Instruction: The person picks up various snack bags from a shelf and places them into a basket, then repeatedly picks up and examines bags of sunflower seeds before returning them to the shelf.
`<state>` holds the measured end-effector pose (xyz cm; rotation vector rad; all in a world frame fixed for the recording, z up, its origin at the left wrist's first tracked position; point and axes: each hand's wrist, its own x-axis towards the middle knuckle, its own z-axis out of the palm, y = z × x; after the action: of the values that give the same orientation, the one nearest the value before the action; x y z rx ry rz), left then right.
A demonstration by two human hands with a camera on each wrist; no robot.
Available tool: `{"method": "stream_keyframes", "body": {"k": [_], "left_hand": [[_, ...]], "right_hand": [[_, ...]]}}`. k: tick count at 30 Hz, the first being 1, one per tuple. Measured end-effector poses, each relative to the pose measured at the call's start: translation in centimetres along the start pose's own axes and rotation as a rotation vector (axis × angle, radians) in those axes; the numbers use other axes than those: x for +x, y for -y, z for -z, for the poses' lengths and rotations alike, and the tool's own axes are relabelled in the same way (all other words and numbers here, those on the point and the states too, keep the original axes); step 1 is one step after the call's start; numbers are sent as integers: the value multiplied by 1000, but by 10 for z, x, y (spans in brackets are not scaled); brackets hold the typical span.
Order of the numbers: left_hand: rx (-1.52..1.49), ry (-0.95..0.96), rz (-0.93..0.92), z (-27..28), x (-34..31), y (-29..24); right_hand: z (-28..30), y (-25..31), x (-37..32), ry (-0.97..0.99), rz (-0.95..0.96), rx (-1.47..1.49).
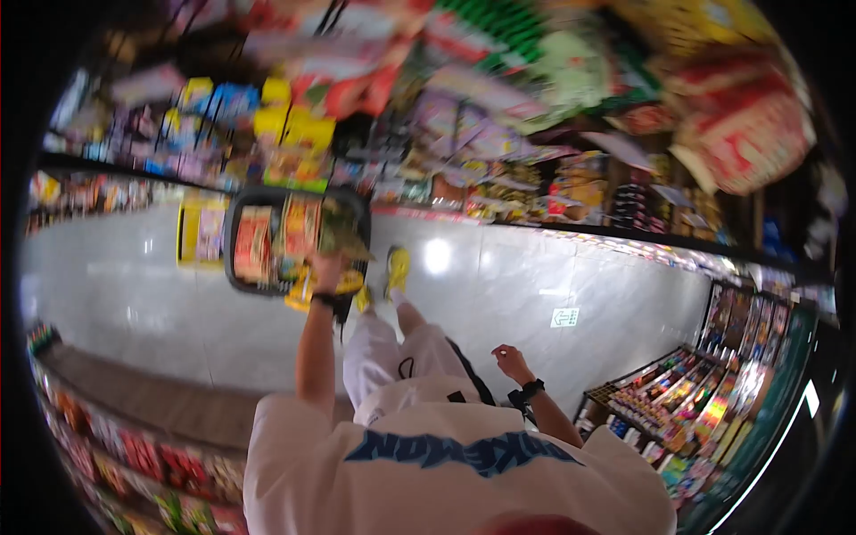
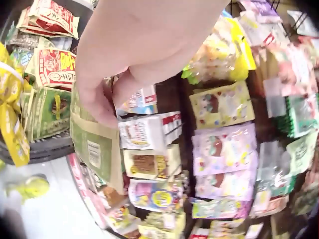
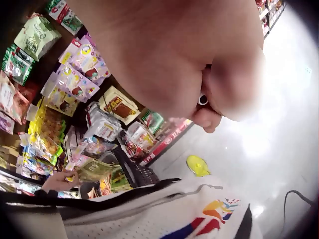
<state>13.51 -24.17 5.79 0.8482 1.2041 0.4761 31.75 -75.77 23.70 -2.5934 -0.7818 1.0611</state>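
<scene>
My left hand (image 1: 328,270) (image 2: 144,45) pinches the top of a green and tan bag (image 2: 97,144) between thumb and fingers, over the edge of a dark basket (image 1: 234,241). In the basket lie red and cream packets (image 2: 54,67), green packets (image 2: 54,112) and yellow packets (image 2: 12,124). The right wrist view shows the left hand (image 3: 61,181) low at the left with the bag. My right hand (image 1: 513,364) (image 3: 184,55) hangs beside the body, its fingers loosely curled, with a small dark round thing (image 3: 203,100) at them that I cannot identify.
Hanging snack bags, among them purple packets (image 2: 224,154), fill the shelf in front. A yellow basket (image 1: 187,234) stands left of the dark one on the grey floor (image 1: 481,285). Behind on the left is another shelf (image 1: 143,392); a display rack (image 1: 669,401) stands at the right.
</scene>
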Motion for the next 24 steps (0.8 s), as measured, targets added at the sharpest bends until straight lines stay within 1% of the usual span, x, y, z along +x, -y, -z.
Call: {"method": "stream_keyframes", "body": {"k": [1,2,3,4,5,6,8,9,10,11,12,14,15,17,18,19,20,22,24], "left_hand": [[106,232,39,20,3,4],[650,416,-504,35,-5,2],[242,431,34,23,-47,-52],[1024,552,-540,35,-58,-65],[900,681,-668,36,-72,-84],[1154,686,-570,23,-107,-130],[1084,769,-732,14,-148,-165],[517,820,-201,-10,-176,-195],[-58,784,330,-36,-206,-225],[-27,916,297,-55,-228,-252],[-57,992,261,-73,-247,-267],[-30,1157,180,-114,-289,-304],[23,1176,100,-133,-305,-315],[134,1208,-53,-164,-331,-326],[174,1232,-129,-177,-337,-323],[209,1256,-207,-193,-342,-319],[242,1280,-284,-210,-347,-314],[272,1280,-334,-248,-362,-304],[301,1305,-372,-292,-381,-302]], "right_hand": [[10,15,4,41,-94,26],[20,28,6,20,-105,57],[31,39,11,-2,-112,92],[36,49,17,-19,-115,132],[40,55,25,-89,-102,143],[49,66,33,-97,-116,215],[85,98,41,-85,-129,348],[99,110,43,-109,-33,385],[110,119,49,-123,27,422],[139,147,41,-51,-45,535],[167,172,32,24,-109,640],[177,163,33,159,-45,961],[202,192,10,42,-43,1155],[230,208,-10,-192,115,1221],[241,207,-11,-310,192,1248],[255,190,-10,-340,159,1274],[282,186,-20,-368,209,1251],[325,171,-23,-621,428,1178],[371,156,-33,-741,537,1207]]}}
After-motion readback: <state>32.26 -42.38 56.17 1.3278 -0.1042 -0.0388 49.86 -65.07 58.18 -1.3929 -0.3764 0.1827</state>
